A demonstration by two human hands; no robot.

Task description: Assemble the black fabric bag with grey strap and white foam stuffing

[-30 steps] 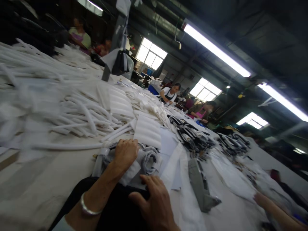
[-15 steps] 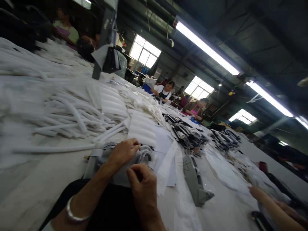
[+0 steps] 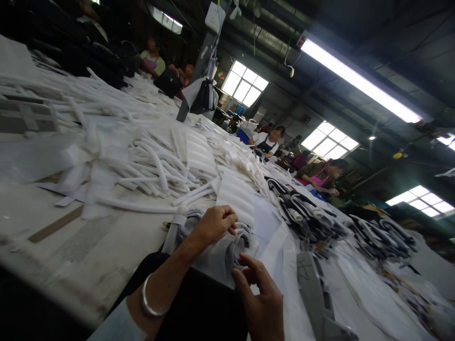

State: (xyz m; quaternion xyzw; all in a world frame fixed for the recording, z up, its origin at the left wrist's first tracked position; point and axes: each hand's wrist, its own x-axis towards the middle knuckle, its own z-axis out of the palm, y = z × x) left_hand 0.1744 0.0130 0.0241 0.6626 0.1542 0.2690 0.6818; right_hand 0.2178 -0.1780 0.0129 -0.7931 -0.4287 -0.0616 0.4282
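My left hand [image 3: 215, 224], with a silver bangle on the wrist, rests curled on a bundle of grey fabric straps [image 3: 239, 240] lying on white sheet pieces [image 3: 216, 258]. The fingers are bent and pinch at the cloth. My right hand [image 3: 261, 296] hovers just below the bundle, fingers curled and apart, thumb raised near the grey strap, holding nothing I can see. A black cloth [image 3: 199, 308] lies under both forearms at the table's near edge.
A long worktable [image 3: 88, 246] carries heaps of white tubular straps [image 3: 149, 163], quilted white pads [image 3: 236, 196], black-and-white strap bundles [image 3: 305, 218] and a grey piece [image 3: 313, 289]. Other people [image 3: 268, 142] work at the far side. A pillar [image 3: 201, 76] stands behind.
My right hand has dropped back from the bundle and loosened its pinch. The left hand stays on the grey straps. The view has swung left and tilted.
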